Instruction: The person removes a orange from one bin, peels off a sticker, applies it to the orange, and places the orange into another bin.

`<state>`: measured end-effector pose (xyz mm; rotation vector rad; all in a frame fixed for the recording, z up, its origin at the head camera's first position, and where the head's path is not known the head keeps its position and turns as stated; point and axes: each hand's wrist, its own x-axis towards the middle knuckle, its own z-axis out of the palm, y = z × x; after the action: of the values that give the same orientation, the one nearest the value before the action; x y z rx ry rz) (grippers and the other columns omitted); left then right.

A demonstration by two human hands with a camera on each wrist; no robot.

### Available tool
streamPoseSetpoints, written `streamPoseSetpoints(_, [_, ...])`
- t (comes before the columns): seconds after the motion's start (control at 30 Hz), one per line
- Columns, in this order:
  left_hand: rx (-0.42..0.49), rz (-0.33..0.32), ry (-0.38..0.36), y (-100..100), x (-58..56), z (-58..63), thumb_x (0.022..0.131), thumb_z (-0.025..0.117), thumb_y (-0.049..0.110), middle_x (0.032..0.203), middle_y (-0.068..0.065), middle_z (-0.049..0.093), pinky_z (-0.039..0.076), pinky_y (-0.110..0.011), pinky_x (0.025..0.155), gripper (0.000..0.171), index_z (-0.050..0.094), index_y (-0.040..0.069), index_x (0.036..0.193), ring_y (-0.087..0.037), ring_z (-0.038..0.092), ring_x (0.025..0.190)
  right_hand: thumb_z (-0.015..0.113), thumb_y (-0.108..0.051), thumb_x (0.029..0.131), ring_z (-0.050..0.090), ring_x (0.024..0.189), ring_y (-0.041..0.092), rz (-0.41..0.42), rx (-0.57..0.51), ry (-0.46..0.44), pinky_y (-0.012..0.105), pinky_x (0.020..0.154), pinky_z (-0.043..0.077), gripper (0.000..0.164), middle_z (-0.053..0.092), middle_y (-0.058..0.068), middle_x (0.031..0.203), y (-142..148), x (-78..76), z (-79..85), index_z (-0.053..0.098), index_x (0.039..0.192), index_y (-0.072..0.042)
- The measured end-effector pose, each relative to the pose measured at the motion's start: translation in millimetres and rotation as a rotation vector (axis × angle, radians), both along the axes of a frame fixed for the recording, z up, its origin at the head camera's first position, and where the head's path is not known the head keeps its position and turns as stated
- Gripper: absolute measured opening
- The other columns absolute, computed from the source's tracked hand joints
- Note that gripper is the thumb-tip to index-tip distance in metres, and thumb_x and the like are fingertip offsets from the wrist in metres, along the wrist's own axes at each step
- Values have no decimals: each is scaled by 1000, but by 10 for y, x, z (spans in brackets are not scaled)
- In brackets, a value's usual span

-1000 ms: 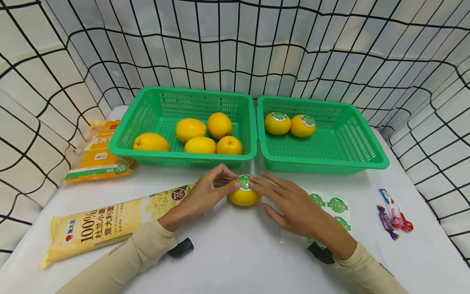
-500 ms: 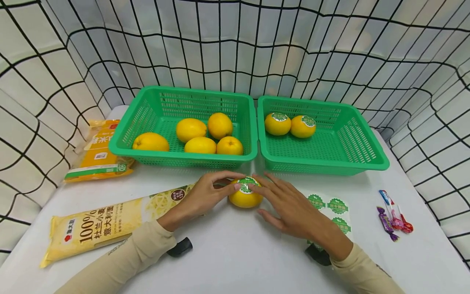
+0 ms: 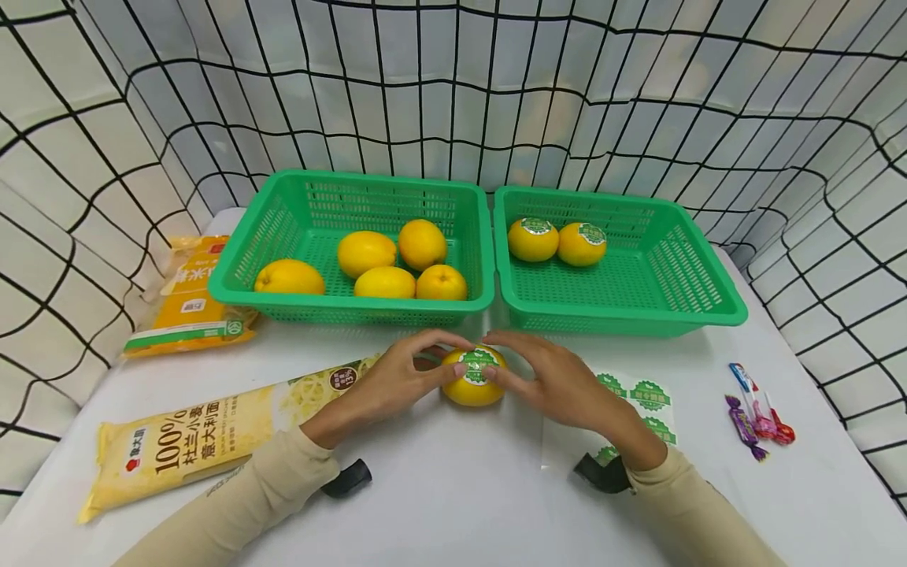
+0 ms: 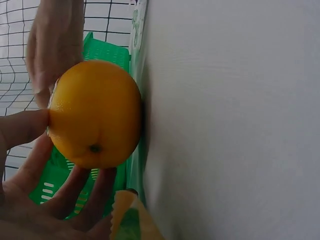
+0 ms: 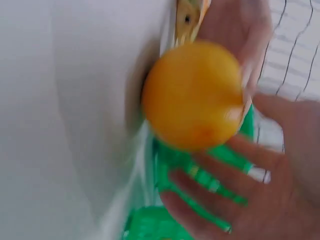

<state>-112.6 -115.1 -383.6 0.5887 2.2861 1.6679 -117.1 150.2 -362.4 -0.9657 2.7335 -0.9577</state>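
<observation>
An orange point(image 3: 473, 394) stands on the white table with a green-and-white sticker point(image 3: 476, 365) on its top. My left hand point(image 3: 397, 374) holds it from the left, thumb on the sticker's edge and fingers curled behind the fruit, as the left wrist view shows. From the right, my right hand point(image 3: 560, 382) lays its thumb tip on the sticker. In the right wrist view its fingers point(image 5: 220, 172) reach out fairly straight and spread along the orange's far side, slightly blurred. Partly under my right forearm lies a sheet of matching stickers point(image 3: 649, 395).
Behind the hands, a green basket point(image 3: 354, 303) holds several plain oranges point(image 3: 366, 253); a second green basket point(image 3: 623, 319) has two stickered ones point(image 3: 533, 240). A pasta bag point(image 3: 212, 433) and an orange food bag point(image 3: 187, 303) lie left, wrapped candies point(image 3: 761, 413) right. Black netting point(image 3: 453, 87) surrounds the table.
My right hand's fingers have gone from lying over the sticker to the orange's far side, and its thumb has come onto the sticker. The left hand keeps its hold.
</observation>
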Motion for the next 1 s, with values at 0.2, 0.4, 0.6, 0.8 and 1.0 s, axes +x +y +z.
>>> streamPoseSetpoints(0.2, [19,23,-54,2,-6,-22,106,69,28,136,-1,68,50,-49,107,28,72,19,132,-26,64,124,70,-26,106,63,124,24,91,-175,-291,46,101,56,46,64,-1,143,55,-172,-131,60,150,-20])
streamPoseSetpoints(0.4, [30,60,-101,3,8,-16,104,71,26,135,0,68,51,-48,105,24,76,21,127,-26,63,122,74,-29,103,62,125,26,101,-233,-444,46,102,54,48,61,-2,141,67,-207,-176,57,148,-27])
streamPoseSetpoints(0.6, [20,102,-127,21,13,-10,103,72,26,135,-3,67,52,-49,106,22,72,17,123,-27,65,123,61,-34,109,64,117,29,137,-245,-553,47,95,56,43,56,-1,147,72,-227,-192,51,152,-32])
streamPoseSetpoints(0.8, [-2,105,-150,31,2,-3,102,74,28,135,-1,67,49,-46,104,21,70,15,117,-25,62,125,54,-37,112,59,114,31,130,-234,-589,44,85,53,44,53,2,149,89,-232,-228,47,156,-35])
streamPoseSetpoints(1.0, [-11,104,-152,25,1,-20,102,73,29,135,-1,67,47,-43,102,19,70,14,113,-25,60,124,46,-40,115,55,110,30,102,-231,-626,40,85,48,42,54,2,145,70,-219,-242,44,157,-35])
